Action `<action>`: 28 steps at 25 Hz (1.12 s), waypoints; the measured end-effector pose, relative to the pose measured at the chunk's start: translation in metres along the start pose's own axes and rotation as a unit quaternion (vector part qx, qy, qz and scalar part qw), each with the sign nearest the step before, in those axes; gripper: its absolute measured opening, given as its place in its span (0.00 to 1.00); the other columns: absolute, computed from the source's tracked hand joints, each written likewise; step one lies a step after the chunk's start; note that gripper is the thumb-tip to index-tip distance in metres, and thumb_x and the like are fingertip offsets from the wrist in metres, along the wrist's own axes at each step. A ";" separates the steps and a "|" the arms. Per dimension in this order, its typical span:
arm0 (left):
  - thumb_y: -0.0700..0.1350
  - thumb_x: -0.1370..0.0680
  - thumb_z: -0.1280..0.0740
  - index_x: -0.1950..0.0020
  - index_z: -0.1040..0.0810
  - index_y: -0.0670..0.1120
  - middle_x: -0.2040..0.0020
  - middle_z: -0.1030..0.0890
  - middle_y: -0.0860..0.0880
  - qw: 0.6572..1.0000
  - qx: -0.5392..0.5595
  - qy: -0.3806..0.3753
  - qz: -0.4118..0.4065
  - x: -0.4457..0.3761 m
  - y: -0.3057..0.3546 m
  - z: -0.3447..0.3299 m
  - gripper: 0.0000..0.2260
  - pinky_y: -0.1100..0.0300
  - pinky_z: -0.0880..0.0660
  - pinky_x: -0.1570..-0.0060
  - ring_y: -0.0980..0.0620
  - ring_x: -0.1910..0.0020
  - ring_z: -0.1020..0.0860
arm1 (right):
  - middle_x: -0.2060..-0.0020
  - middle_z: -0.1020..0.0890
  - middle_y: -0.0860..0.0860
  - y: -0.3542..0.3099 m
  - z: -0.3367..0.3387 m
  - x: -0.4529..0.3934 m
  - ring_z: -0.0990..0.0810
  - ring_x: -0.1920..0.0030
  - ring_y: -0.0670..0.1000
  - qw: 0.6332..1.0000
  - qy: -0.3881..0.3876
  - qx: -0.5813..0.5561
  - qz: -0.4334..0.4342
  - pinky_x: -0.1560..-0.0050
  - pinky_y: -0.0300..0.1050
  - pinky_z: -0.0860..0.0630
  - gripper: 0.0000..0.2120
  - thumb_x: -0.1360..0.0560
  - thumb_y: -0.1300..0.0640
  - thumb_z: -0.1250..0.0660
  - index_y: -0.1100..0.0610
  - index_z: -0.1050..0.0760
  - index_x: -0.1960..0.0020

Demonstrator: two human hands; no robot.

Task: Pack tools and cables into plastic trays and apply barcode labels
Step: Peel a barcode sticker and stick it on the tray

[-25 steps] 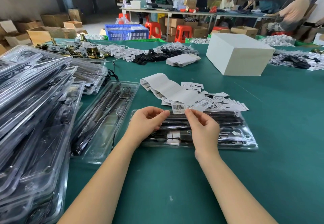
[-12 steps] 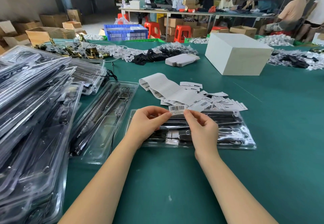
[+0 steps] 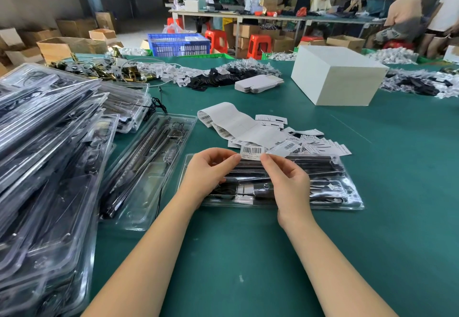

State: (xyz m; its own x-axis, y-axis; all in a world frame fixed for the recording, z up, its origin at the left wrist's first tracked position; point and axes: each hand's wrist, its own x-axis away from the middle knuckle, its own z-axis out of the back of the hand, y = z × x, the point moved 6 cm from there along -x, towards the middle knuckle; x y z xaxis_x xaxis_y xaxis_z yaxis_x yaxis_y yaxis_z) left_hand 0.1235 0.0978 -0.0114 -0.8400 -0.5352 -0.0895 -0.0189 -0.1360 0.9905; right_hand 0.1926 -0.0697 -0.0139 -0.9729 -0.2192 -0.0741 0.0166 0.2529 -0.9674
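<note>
Both hands, left hand (image 3: 208,172) and right hand (image 3: 289,182), pinch a barcode label (image 3: 251,152) between fingers above a clear tray (image 3: 347,192) on the worktop (image 3: 248,254), holding what look like dark tools and cable.

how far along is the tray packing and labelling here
Done: a big stack of closed trays lies at the left. In hand: the left hand and right hand pinch one barcode label over the filled tray in front. Left: sticking it on, the open tray beside it, and the label strip.
</note>
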 end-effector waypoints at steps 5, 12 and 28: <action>0.50 0.28 0.27 0.59 0.16 0.56 0.63 0.19 0.53 1.000 0.009 -0.001 0.011 0.000 0.000 0.001 0.01 0.65 0.23 0.65 0.59 0.65 0.23 | 0.60 0.14 0.46 0.000 -0.003 0.002 0.17 0.57 0.42 1.000 -0.016 0.009 0.002 0.59 0.29 0.26 0.02 0.30 0.54 0.25 0.50 0.16 0.61; 0.50 0.26 0.29 0.61 0.17 0.54 0.67 0.19 0.56 1.000 -0.008 0.010 0.008 0.002 0.004 -0.001 0.04 0.64 0.23 0.64 0.60 0.67 0.23 | 0.59 0.15 0.52 -0.003 -0.007 0.005 0.20 0.57 0.48 0.997 -0.028 0.064 0.024 0.55 0.38 0.22 0.02 0.30 0.53 0.24 0.49 0.16 0.60; 0.51 0.28 0.27 0.63 0.20 0.47 0.68 0.21 0.51 0.981 -0.170 -0.022 0.094 0.001 0.025 0.031 0.09 0.54 0.21 0.56 0.51 0.65 0.24 | 0.63 0.20 0.47 -0.004 -0.019 0.018 0.26 0.64 0.44 0.980 0.030 0.186 0.058 0.55 0.49 0.24 0.08 0.29 0.46 0.26 0.46 0.20 0.65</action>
State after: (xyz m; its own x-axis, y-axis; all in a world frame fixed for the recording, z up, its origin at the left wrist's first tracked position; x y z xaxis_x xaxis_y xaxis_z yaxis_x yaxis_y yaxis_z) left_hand 0.1051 0.1194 0.0160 -0.8344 -0.5415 0.1030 0.3136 -0.3126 0.8966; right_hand 0.1707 -0.0569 -0.0064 -0.9712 -0.1504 -0.1847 0.1996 -0.0909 -0.9756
